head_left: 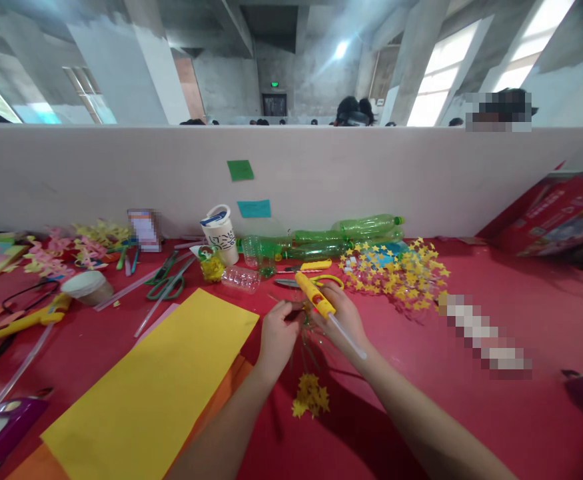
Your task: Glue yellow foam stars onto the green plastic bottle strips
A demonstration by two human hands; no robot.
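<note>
My right hand (344,313) is wrapped round a yellow hot glue gun (316,293), with a clear glue stick (346,335) poking out of its back end. Close beside it, my left hand (277,333) is closed, thumb and finger pinched together near a small green plastic piece (306,320). What exactly the left fingers hold is too small to make out. Thin clear strands run from between the hands down to a bunch of yellow stars (310,397) hanging or lying nearer to me. Behind the hands are yellow-handled scissors (328,280) and a yellow utility knife (316,265).
Yellow paper sheets (156,393) cover the table at left. Green plastic bottles (346,233) lie along the partition (291,173), by a white cup (222,240). More yellow stars (411,273) stand at right. A second glue gun (26,322) and green scissors (168,283) lie left.
</note>
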